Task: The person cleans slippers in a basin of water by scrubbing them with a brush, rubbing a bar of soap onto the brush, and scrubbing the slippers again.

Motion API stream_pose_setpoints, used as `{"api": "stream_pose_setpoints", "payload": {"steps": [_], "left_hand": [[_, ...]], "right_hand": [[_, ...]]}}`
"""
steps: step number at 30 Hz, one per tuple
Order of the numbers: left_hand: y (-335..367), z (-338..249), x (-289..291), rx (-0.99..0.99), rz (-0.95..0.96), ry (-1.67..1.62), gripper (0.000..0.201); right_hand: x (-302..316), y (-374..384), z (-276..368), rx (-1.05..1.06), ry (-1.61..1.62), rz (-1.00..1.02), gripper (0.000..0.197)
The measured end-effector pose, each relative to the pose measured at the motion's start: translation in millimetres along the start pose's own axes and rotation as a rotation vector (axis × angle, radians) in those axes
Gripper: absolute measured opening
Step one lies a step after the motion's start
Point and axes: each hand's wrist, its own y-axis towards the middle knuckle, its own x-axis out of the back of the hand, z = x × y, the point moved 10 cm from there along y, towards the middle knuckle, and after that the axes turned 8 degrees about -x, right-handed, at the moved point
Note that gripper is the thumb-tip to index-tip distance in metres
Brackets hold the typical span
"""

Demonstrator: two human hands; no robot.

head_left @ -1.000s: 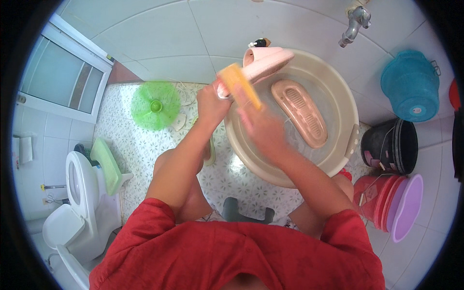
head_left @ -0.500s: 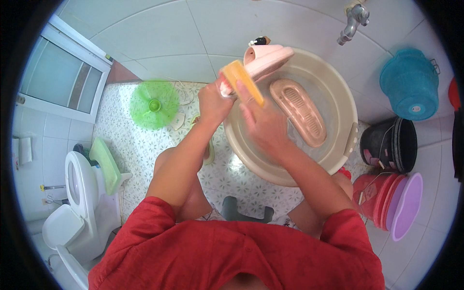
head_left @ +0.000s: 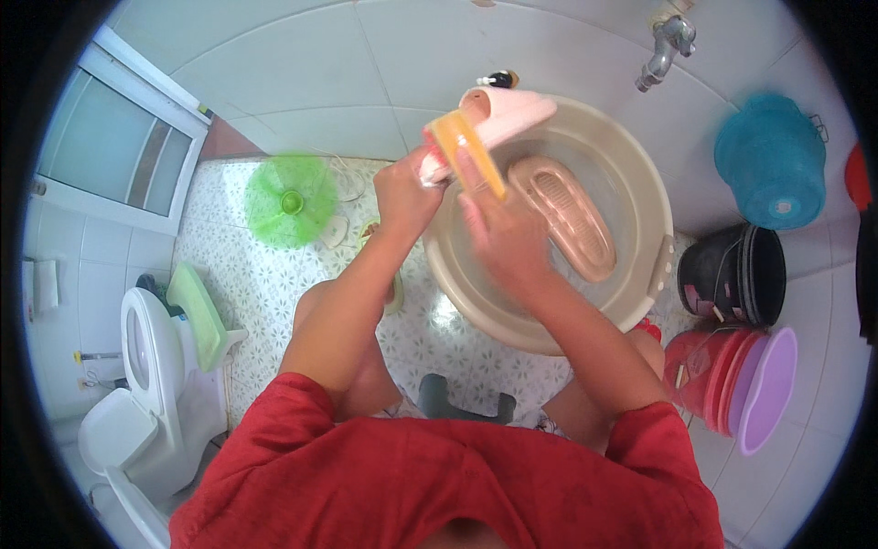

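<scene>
My left hand [head_left: 403, 198] is closed around one end of a pale pink slipper [head_left: 519, 116], which it holds up over the rim of a beige basin [head_left: 660, 174]. White foam and a bit of red show by the left fingers. In my right hand [head_left: 508, 240] is a yellow-orange scrubbing brush [head_left: 468, 151], laid across the slipper close to the left hand. The brush's bristles are mostly hidden beneath its back. Inside the basin, in cloudy water, lies an oblong pinkish-brown board [head_left: 569, 220] with ribs and a slot.
A metal tap [head_left: 667, 53] juts from the wall. To the right are a blue bucket [head_left: 773, 165], a black bucket [head_left: 722, 274] and red and purple basins [head_left: 764, 393]. At left stand a green see-through disc [head_left: 291, 199], a green stool [head_left: 199, 316] and a toilet [head_left: 151, 366].
The slipper has tilted so that more of its top shows and less of its side. The brush has shifted slightly right and down along it, with my right hand moving along.
</scene>
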Motion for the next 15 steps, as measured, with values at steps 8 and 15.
{"api": "stream_pose_setpoints", "payload": {"steps": [8,15], "left_hand": [[2,-21,21,-0.111,-0.181,-0.079,0.026],[-3,-21,15,-0.104,-0.154,-0.020,0.021]], "right_hand": [[9,11,-40,-0.195,0.024,0.097,0.056],[6,-13,9,-0.068,-0.057,0.170,0.052]]}}
